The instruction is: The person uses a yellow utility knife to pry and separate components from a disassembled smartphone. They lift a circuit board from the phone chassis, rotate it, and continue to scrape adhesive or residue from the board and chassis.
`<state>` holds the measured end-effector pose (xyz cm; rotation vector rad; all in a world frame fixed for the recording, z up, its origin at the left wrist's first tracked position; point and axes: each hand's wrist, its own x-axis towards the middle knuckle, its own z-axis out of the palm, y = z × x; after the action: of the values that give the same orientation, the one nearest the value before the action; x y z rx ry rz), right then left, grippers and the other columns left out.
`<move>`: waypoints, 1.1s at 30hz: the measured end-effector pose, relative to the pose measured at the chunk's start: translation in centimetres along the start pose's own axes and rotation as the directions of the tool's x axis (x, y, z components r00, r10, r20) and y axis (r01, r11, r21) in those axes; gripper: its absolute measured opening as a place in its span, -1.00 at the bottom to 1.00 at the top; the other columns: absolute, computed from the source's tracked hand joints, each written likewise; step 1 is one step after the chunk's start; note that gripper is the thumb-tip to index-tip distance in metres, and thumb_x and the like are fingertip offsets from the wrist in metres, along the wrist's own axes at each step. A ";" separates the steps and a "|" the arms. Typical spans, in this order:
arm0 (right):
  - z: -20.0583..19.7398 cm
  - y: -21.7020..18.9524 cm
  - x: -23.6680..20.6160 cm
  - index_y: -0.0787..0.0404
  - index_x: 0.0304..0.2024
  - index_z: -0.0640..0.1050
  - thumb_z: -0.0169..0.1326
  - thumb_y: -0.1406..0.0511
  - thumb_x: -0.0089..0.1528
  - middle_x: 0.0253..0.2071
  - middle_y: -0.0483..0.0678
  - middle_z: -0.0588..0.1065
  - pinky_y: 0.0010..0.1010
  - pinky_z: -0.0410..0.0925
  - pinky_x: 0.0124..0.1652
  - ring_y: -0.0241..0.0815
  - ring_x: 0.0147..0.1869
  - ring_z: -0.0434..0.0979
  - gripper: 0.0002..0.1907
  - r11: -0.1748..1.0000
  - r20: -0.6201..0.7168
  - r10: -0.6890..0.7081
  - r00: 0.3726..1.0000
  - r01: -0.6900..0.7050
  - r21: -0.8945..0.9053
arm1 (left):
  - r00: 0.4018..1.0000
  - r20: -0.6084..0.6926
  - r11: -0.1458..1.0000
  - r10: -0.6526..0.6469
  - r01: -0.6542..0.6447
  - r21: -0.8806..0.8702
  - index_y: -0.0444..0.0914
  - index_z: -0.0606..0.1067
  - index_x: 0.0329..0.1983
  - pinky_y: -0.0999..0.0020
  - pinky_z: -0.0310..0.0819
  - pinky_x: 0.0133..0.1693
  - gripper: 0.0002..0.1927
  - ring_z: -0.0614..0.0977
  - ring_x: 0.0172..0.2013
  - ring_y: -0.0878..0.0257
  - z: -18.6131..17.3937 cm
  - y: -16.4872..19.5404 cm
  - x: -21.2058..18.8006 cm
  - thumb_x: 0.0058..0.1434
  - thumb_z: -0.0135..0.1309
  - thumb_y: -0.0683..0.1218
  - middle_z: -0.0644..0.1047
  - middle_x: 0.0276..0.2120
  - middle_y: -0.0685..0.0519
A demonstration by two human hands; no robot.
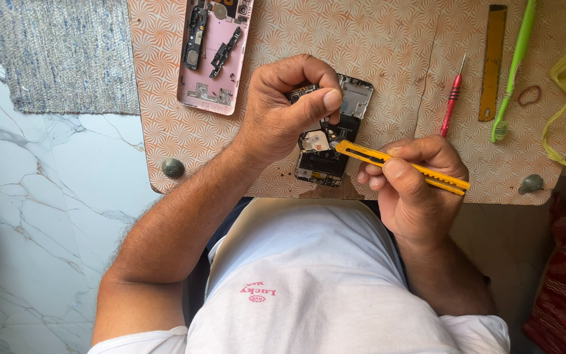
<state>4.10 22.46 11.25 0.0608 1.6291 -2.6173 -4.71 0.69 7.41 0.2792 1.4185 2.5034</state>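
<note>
Opened phone [325, 141]: near table [401, 59] edge, pinned flat by left hand [283, 111], thumb pressing top to steady it. Right hand [414, 177] clenched on yellow cutter [401, 166], tip at circuit board

The single head camera looks straight down, close over the table [427, 39], whose near edge crosses mid-frame; the wearer's torso fills the bottom, floor [47, 216] at left.
</note>
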 end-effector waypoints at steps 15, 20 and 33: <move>0.0 -0.3 0.5 0.35 -0.11 0.46 0.11 0.46 0.42 -0.29 0.09 0.51 -0.18 0.53 -0.18 -0.19 -0.31 0.52 -0.93 0.999 -0.030 0.039 0.999 -0.038 0.019 | 1.000 0.005 0.988 -0.028 0.029 -0.152 -0.32 0.53 -0.12 0.49 0.54 -0.17 -0.91 0.59 -0.30 0.37 0.2 -0.7 0.5 0.39 0.17 -0.19 0.56 -0.31 0.07; 0.0 -0.6 0.9 0.34 -0.03 0.48 0.11 0.46 0.40 -0.27 0.08 0.52 -0.20 0.53 -0.20 -0.20 -0.31 0.53 -0.88 0.999 -0.054 0.053 0.997 -0.053 0.008 | 0.972 -0.004 0.899 -0.233 0.214 -0.383 -0.35 0.52 -0.09 0.44 0.56 -0.20 -0.87 0.60 -0.29 0.34 0.4 -0.9 1.1 0.30 0.13 -0.26 0.55 -0.30 0.04; -0.1 -1.0 1.1 0.36 -0.12 0.49 0.12 0.41 0.45 -0.35 0.14 0.55 -0.16 0.53 -0.24 -0.16 -0.42 0.52 -0.91 0.999 -0.034 0.048 0.998 -0.048 -0.025 | 0.961 0.030 0.851 -0.275 0.258 -0.458 -0.38 0.51 -0.13 0.42 0.58 -0.24 -0.89 0.59 -0.32 0.31 0.5 -0.7 1.4 0.29 0.12 -0.29 0.54 -0.33 0.02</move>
<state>2.97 23.00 12.04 0.1417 1.6497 -2.5734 -5.77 1.93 7.11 -0.0549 0.7652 2.5158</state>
